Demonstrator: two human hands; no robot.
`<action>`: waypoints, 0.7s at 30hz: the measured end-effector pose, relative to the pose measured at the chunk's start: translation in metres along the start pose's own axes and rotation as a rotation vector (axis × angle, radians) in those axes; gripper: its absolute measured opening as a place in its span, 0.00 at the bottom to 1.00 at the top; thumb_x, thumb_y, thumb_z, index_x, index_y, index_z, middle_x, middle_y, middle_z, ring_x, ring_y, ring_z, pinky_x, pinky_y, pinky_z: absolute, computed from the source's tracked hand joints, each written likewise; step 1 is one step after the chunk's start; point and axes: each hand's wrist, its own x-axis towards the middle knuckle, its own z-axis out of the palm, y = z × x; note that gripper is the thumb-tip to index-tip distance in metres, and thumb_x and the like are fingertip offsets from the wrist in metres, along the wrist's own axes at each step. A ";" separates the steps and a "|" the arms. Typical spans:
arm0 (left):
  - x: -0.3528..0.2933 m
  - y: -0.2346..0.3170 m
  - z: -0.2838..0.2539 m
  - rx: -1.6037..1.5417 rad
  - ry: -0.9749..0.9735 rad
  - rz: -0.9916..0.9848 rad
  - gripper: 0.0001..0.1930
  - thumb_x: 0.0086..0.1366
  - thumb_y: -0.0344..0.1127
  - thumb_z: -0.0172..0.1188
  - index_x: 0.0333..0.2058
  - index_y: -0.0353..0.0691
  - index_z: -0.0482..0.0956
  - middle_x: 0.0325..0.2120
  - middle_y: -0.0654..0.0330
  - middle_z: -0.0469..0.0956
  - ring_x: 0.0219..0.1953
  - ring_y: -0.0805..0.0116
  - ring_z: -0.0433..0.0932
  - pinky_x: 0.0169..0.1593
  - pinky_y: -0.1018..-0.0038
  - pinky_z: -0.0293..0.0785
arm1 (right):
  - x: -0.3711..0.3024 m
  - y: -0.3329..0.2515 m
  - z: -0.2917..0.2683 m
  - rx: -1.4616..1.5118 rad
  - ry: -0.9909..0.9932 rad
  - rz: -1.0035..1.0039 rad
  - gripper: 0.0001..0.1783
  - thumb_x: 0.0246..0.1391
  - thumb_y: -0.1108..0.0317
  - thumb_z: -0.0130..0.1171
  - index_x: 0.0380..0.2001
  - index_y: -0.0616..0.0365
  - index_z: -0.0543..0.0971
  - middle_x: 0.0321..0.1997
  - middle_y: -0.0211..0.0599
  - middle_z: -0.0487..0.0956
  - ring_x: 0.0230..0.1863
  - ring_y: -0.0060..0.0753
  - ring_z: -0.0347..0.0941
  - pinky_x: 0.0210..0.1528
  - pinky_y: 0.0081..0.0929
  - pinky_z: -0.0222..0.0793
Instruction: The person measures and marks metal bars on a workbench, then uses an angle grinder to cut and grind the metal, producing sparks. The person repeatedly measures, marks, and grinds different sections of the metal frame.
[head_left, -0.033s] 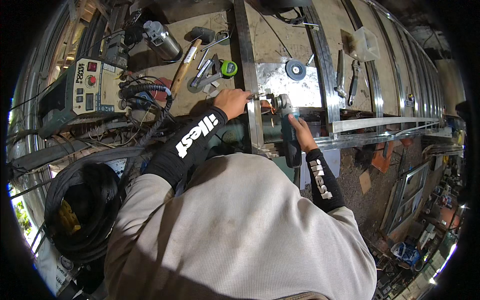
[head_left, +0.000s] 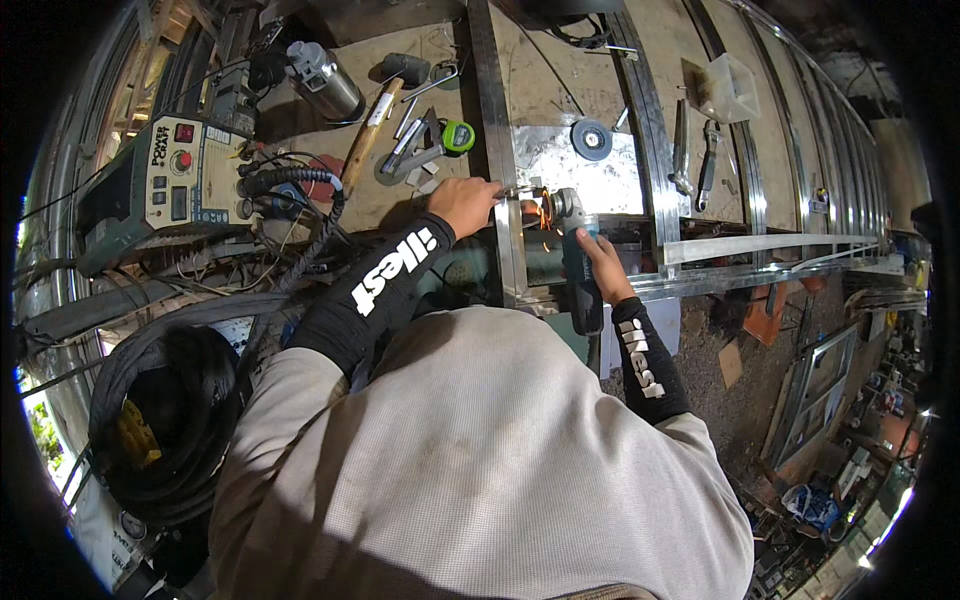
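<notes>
My right hand [head_left: 606,268] is wrapped round the body of an angle grinder [head_left: 582,285], whose head points away from me. Orange sparks [head_left: 543,212] fly beside its disc, at the edge of a metal bar [head_left: 507,225] running away from me. Left of that bar, my left hand [head_left: 463,205] has its fingers closed on a small metal piece [head_left: 512,191] that reaches across the bar to the disc. The piece's exact shape is hard to make out. Black sleeves cover both forearms.
On the left stands a welding machine [head_left: 185,185] with thick cables. A steel flask [head_left: 325,85], a hammer [head_left: 372,130] and a green tape measure [head_left: 458,138] lie beyond my left hand. Farther right are a loose grinding disc [head_left: 591,140], an adjustable wrench [head_left: 707,165] and a clear plastic container [head_left: 728,88].
The sparks by the grinder's disc are brighter and more spread out, some dropping lower. Both hands hold the same place.
</notes>
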 end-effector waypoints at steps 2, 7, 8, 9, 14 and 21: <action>0.000 0.000 0.002 0.006 0.008 0.001 0.15 0.70 0.43 0.59 0.50 0.45 0.83 0.34 0.51 0.85 0.38 0.48 0.85 0.41 0.54 0.80 | 0.000 -0.001 0.000 0.000 -0.020 0.003 0.41 0.63 0.38 0.63 0.59 0.68 0.75 0.51 0.37 0.80 0.51 0.27 0.74 0.55 0.24 0.69; 0.006 -0.003 -0.002 0.030 -0.003 0.003 0.15 0.70 0.44 0.59 0.50 0.45 0.83 0.33 0.51 0.85 0.38 0.49 0.85 0.41 0.55 0.80 | -0.006 -0.013 0.008 -0.015 0.056 -0.029 0.38 0.63 0.39 0.63 0.56 0.67 0.77 0.48 0.35 0.80 0.48 0.25 0.74 0.52 0.23 0.70; 0.005 -0.003 -0.003 0.031 0.003 0.007 0.15 0.70 0.44 0.59 0.50 0.45 0.83 0.33 0.51 0.85 0.37 0.49 0.85 0.41 0.54 0.80 | -0.007 -0.015 0.010 -0.013 0.067 -0.032 0.39 0.63 0.39 0.63 0.56 0.67 0.77 0.48 0.35 0.80 0.48 0.25 0.74 0.52 0.23 0.70; 0.005 -0.003 -0.002 0.032 0.009 0.011 0.15 0.71 0.44 0.59 0.50 0.45 0.83 0.33 0.51 0.85 0.37 0.49 0.85 0.40 0.54 0.80 | -0.007 -0.015 0.010 -0.016 0.074 -0.020 0.39 0.63 0.38 0.63 0.56 0.68 0.77 0.48 0.35 0.80 0.48 0.25 0.74 0.53 0.23 0.70; 0.005 -0.003 -0.002 0.018 0.020 0.012 0.16 0.71 0.44 0.59 0.51 0.46 0.83 0.34 0.51 0.85 0.37 0.49 0.85 0.41 0.54 0.80 | 0.001 -0.008 0.002 -0.148 0.096 -0.070 0.45 0.61 0.36 0.63 0.61 0.71 0.73 0.53 0.42 0.79 0.52 0.32 0.75 0.57 0.25 0.68; 0.004 -0.006 0.000 -0.023 0.031 -0.011 0.17 0.70 0.44 0.58 0.54 0.47 0.82 0.36 0.51 0.85 0.39 0.48 0.85 0.42 0.54 0.80 | 0.000 0.001 0.004 -0.141 0.209 -0.221 0.43 0.57 0.40 0.70 0.57 0.71 0.75 0.50 0.44 0.81 0.49 0.34 0.76 0.55 0.30 0.71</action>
